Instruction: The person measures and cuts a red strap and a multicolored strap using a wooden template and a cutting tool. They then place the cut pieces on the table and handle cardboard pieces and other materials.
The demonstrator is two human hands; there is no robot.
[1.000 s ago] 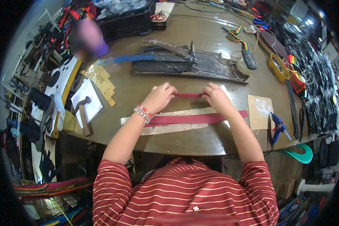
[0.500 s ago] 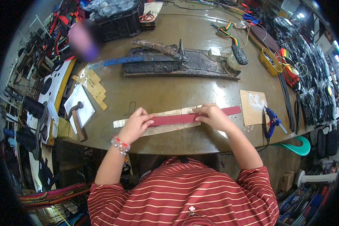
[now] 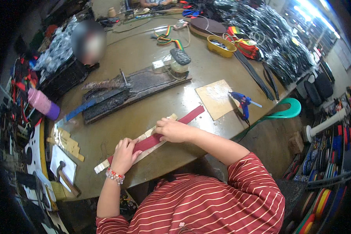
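A long maroon strip point(image 3: 191, 115) lies slantwise over a pale, worn strip of paper or card point(image 3: 101, 167) near the table's front edge. My left hand point(image 3: 124, 156) grips the maroon strip near its left end, with fingers over it and the thumb on the near side. Farther right, my right hand point(image 3: 172, 131) is closed over the middle of the maroon strip, its fingertips partly hidden. The strip's right end runs out past the pale piece onto the tabletop.
Right of the strip lies a card point(image 3: 213, 102) with white residue, beside a blue glue gun point(image 3: 243, 102). Behind my hands stands a dark slab point(image 3: 105, 107) with a blue-ended bar. At left are a hammer point(image 3: 68, 181), stepped yellow templates point(image 3: 68, 144) and a pink-purple bottle point(image 3: 45, 104).
The whole view has turned, so the table and strip now slant up to the right. My left hand's fingers now lie over the maroon strip, and its left end shows beyond them.
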